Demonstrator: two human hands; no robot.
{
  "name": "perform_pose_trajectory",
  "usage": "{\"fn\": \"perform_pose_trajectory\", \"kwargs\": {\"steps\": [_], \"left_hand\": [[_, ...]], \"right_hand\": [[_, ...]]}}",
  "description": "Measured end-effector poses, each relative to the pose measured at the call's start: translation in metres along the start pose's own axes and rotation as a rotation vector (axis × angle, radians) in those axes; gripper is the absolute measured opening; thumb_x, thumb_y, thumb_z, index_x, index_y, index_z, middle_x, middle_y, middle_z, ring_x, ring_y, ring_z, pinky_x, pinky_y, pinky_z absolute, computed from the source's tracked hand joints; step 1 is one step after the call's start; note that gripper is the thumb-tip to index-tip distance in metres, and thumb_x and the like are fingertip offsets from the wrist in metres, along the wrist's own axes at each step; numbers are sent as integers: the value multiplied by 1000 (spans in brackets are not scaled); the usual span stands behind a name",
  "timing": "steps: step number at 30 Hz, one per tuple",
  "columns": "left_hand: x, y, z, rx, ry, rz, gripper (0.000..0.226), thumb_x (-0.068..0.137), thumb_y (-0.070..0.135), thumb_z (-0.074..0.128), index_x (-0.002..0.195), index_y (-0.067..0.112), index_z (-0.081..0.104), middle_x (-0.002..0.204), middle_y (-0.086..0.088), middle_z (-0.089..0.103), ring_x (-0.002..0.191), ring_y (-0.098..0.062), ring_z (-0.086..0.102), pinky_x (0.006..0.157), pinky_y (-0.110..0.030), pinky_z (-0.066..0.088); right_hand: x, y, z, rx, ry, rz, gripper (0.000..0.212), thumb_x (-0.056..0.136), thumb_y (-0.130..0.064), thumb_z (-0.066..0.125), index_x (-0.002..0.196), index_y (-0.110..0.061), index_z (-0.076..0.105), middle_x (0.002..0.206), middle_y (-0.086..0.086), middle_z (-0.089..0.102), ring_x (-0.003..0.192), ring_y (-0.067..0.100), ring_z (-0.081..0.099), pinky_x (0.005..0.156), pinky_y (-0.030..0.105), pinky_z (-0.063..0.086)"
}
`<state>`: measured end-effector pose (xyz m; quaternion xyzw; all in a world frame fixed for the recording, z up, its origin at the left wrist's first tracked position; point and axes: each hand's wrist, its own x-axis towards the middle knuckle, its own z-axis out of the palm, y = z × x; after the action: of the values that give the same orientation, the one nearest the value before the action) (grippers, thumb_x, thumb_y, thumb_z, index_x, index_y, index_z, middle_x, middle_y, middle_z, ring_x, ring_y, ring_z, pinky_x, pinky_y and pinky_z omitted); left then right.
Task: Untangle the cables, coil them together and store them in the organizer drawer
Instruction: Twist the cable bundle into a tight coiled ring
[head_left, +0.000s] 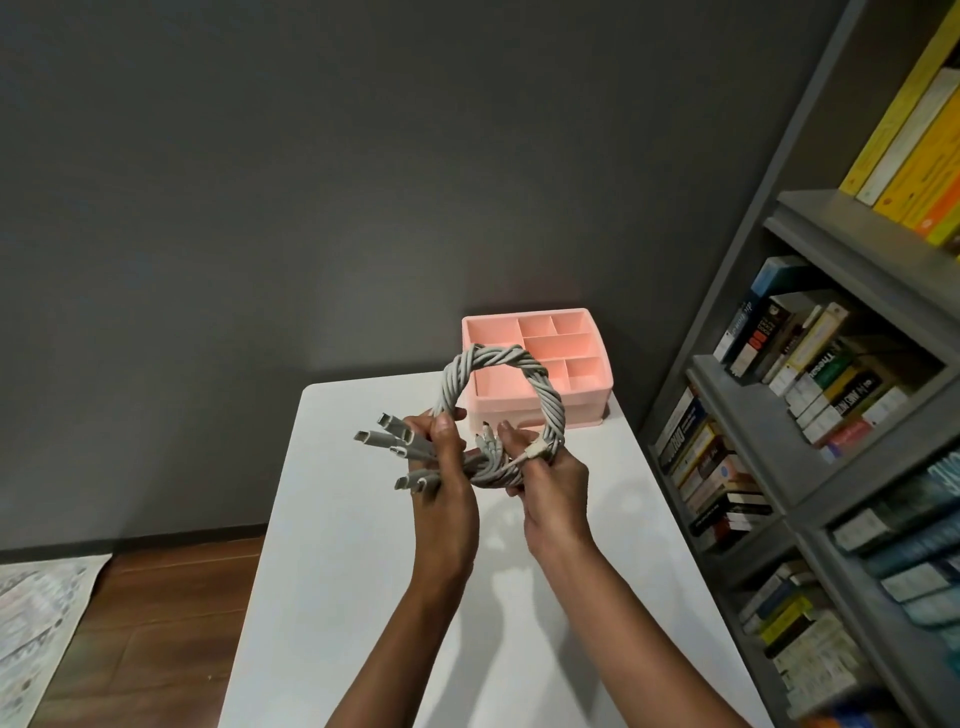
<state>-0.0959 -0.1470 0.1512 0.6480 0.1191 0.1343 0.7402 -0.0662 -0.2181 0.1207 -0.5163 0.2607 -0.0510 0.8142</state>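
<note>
Our left hand (447, 483) grips the coiled cables (493, 359) at the plugs | our right hand (553, 488) pinches them opposite | organizer (587, 408) behind, on table (363, 571)

The twisted ring of pale grey cables (493, 357) is one colour all over, and its strands wind round like rope stripes. The flat plug ends (371, 436) are grey with white edges. The plastic organizer box (540, 413) is soft pink inside and out. The flat table top (363, 571) is white. The smooth wall (260, 182) is dark grey. The wooden floor (156, 623) is reddish brown. The rug (31, 623) is cream with tiny grey and pink shapes. The tall bookshelf (841, 208) is grey. Its top books (904, 119) are yellow, white and orange, and the low books (914, 540) are blue-green.
</note>
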Motion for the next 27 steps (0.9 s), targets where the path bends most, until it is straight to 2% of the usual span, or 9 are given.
{"fn": "perform_pose_trajectory", "kwargs": {"steps": [5, 8, 10, 13, 16, 18, 21, 24, 27], "left_hand": [[2, 6, 3, -13, 100, -7, 29, 103, 31, 32, 106, 13, 54, 80, 4, 48, 59, 6, 52, 59, -6, 43], [8, 6, 1, -74, 160, -64, 27, 102, 35, 35, 93, 23, 58, 79, 1, 44, 65, -8, 48, 66, -23, 43], [10, 5, -1, -118, 178, -88, 27, 102, 35, 37, 87, 26, 58, 79, 0, 44, 68, -12, 45, 68, -28, 40], [9, 4, -2, -152, 174, -111, 27, 102, 32, 38, 88, 22, 58, 77, 1, 43, 67, -10, 45, 67, -26, 40], [10, 4, -2, -190, 201, -157, 27, 102, 29, 39, 86, 20, 59, 75, 1, 42, 65, -8, 45, 65, -23, 39], [13, 4, -4, -218, 228, -193, 27, 102, 28, 39, 84, 19, 58, 75, 1, 41, 65, -8, 43, 62, -22, 37], [18, 4, -8, -256, 244, -235, 27, 101, 26, 40, 84, 17, 58, 73, 2, 40, 62, -6, 42, 57, -19, 36], [21, 6, -10, -262, 253, -247, 27, 101, 27, 40, 85, 17, 59, 74, 3, 40, 60, -4, 43, 51, -13, 38], [20, 7, -11, -264, 243, -229, 27, 101, 27, 39, 84, 18, 58, 75, 4, 42, 57, -2, 44, 52, -13, 38]], "right_hand": [[-6, 7, 0, -197, -13, -142, 19, 90, -24, 65, 73, -15, 66, 66, 4, 65, 58, 16, 51, 52, 26, 41], [-3, 6, -4, -207, -96, -140, 28, 91, -30, 63, 77, -5, 68, 66, 10, 62, 57, 16, 50, 56, 31, 42], [-1, 3, -8, -187, -160, -177, 23, 88, -28, 67, 84, -6, 69, 71, 11, 64, 62, 16, 53, 55, 31, 43], [-4, 2, -9, -135, -114, -207, 12, 84, -18, 71, 93, -15, 64, 83, 5, 69, 68, 14, 59, 50, 24, 46], [-2, 3, -11, -142, -133, -225, 14, 84, -16, 72, 95, -12, 65, 89, 5, 72, 81, 18, 66, 69, 27, 54], [1, 0, -17, -222, -254, -231, 11, 87, -17, 68, 98, -13, 66, 93, 3, 72, 90, 15, 66, 80, 27, 53], [6, -8, -29, -297, -483, -194, 13, 92, -11, 60, 104, -13, 64, 94, 1, 70, 88, 15, 62, 73, 22, 50], [12, -12, -45, -222, -706, -134, 31, 82, -5, 57, 111, -14, 61, 100, 4, 69, 95, 16, 62, 78, 26, 49], [13, -10, -46, -177, -785, -152, 41, 75, -2, 70, 113, -13, 58, 98, 3, 68, 98, 16, 60, 84, 28, 50]]}}
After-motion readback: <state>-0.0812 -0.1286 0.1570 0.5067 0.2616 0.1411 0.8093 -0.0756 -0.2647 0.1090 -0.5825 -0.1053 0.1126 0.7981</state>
